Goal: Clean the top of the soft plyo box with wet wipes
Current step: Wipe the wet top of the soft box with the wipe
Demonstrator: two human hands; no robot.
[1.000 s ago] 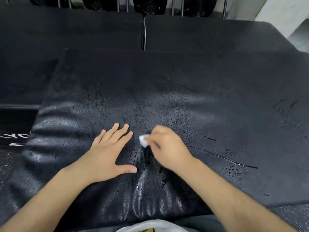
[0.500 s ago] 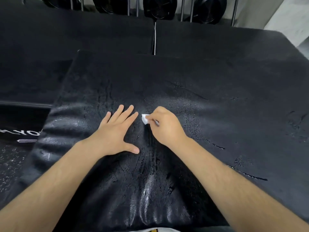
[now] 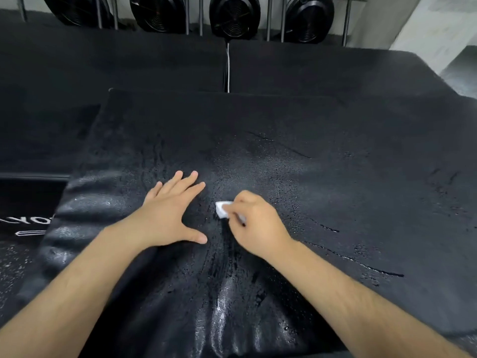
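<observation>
Pinching wipe (image 3: pixel 221 209): R hand (image 3: pixel 255 221), nr L (image 3: pixel 169 215)

Left hand (image 3: pixel 169 218) laid flat, fingers spread, on wet black top of soft plyo box (image 3: pixel 296 161). White wet wipe (image 3: pixel 222 210) pinched in right hand (image 3: pixel 254 223), pressed to box top just beside left hand. Black fans (image 3: pixel 233 15) ranged behind, beyond dark mats (image 3: pixel 322 71).

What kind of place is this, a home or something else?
Most likely a gym or training room. The right hand holds a wet wipe on a large soft plyo box, similar black padded blocks lie behind it, and round black units, perhaps fans, stand between metal posts.
</observation>
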